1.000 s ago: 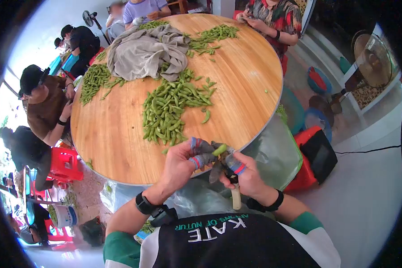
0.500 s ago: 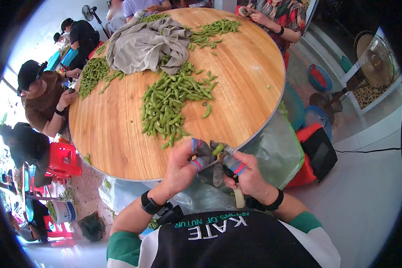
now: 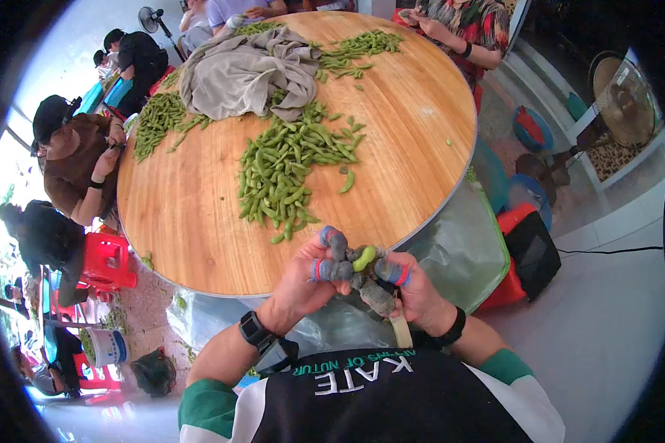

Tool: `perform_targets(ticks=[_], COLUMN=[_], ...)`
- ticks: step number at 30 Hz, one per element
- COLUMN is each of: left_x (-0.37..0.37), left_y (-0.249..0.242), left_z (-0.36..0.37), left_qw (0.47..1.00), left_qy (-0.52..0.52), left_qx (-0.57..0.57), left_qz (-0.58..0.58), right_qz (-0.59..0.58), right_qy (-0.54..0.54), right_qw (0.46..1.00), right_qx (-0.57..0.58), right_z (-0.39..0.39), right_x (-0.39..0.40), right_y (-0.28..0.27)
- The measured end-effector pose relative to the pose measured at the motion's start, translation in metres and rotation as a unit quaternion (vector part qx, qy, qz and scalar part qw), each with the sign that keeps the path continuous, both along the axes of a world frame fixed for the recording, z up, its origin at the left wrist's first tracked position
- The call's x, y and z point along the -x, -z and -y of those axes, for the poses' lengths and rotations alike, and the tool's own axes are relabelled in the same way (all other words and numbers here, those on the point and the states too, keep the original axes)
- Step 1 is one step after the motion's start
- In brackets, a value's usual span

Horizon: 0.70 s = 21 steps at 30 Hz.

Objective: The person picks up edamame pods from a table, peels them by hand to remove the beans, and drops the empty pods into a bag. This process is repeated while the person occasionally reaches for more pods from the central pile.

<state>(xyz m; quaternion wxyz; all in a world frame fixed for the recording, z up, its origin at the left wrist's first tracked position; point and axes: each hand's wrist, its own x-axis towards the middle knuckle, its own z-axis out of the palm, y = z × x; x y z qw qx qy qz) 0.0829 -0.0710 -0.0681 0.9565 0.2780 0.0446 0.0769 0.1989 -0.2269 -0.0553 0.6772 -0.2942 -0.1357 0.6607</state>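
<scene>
Over the near edge of the round table, my two hands meet around a green soybean pod (image 3: 364, 258). Grey cloth covers with red and blue bands wrap several fingertips on both. My left hand (image 3: 310, 273) pinches at the pod's left end. Closed around a tool with a pale handle (image 3: 400, 330), my right hand (image 3: 415, 292) has its covered fingertips against the pod's other side. The tool's working end is hidden among the fingers. Just beyond my hands lies a large pile of soybean pods (image 3: 277, 177).
A grey cloth (image 3: 236, 77) lies bunched on the wooden table (image 3: 399, 148), with more pods around it. Clear plastic sheeting (image 3: 458, 251) hangs at the near edge. Other people sit around the table. A fan (image 3: 621, 96) and a red stool (image 3: 109, 260) stand nearby.
The pod between my fingers shows more fully and brighter green. My left fingers have moved slightly right and down against it. The view has shifted a little.
</scene>
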Motion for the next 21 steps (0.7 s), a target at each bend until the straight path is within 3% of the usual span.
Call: perform_targets(ticks=[2, 3, 4, 5, 6, 7, 8, 10, 11, 13, 14, 15, 16, 20, 21], left_x=[-0.001, -0.002, -0.002, 0.001, 0.005, 0.008, 0.011, 0.014, 0.012, 0.007, 0.006, 0.005, 0.004, 0.008, 0.009], left_y=[-0.004, -0.015, -0.021, -0.023, -0.024, -0.024, -0.025, -0.028, -0.026, -0.018, -0.022, -0.029, -0.033, -0.030, -0.038], left_z=[0.004, 0.007, 0.009, 0.007, 0.003, 0.002, 0.003, 0.005, 0.004, 0.006, 0.007, 0.007, 0.007, -0.001, 0.002], left_qw=[0.998, 0.987, 0.928, 0.928, 0.791, 0.572, 0.572, 0.412, 0.409, 0.649, 0.649, 0.794, 0.893, 0.936, 0.907], left_qy=[0.018, -0.051, -0.116, -0.116, -0.154, -0.175, -0.174, -0.200, -0.201, -0.253, -0.253, -0.202, -0.140, -0.081, -0.077], left_qx=[0.060, -0.125, -0.303, -0.303, -0.583, -0.801, -0.801, -0.889, -0.890, -0.717, -0.717, -0.559, -0.370, -0.300, -0.371], left_qz=[0.009, -0.089, -0.183, -0.183, -0.108, -0.023, -0.025, -0.018, -0.018, -0.027, -0.028, -0.127, -0.217, -0.166, -0.184], right_qz=[0.009, -0.057, -0.124, -0.124, -0.108, -0.092, -0.094, -0.067, -0.066, -0.079, -0.080, 0.003, 0.087, 0.159, 0.295], right_qy=[-0.010, 0.000, 0.011, 0.011, 0.031, 0.050, 0.050, 0.059, 0.058, 0.044, 0.044, 0.066, 0.087, 0.078, 0.089], right_qw=[1.000, 0.998, 0.992, 0.992, 0.993, 0.992, 0.992, 0.993, 0.993, 0.994, 0.994, 0.996, 0.991, 0.983, 0.950], right_qx=[-0.021, 0.003, 0.028, 0.028, 0.049, 0.072, 0.072, 0.081, 0.079, 0.065, 0.065, 0.056, 0.046, 0.043, 0.058], right_z=[0.000, -0.002, -0.003, -0.004, -0.005, -0.006, -0.006, -0.008, -0.008, -0.007, -0.007, -0.007, -0.008, -0.006, -0.006], right_x=[-0.003, -0.006, -0.007, -0.006, -0.005, -0.003, -0.001, 0.001, 0.001, 0.001, 0.002, 0.003, 0.004, -0.001, -0.001], right_y=[0.005, 0.014, 0.019, 0.016, 0.011, 0.007, 0.006, 0.004, 0.003, 0.004, 0.003, 0.002, 0.000, -0.008, -0.008])
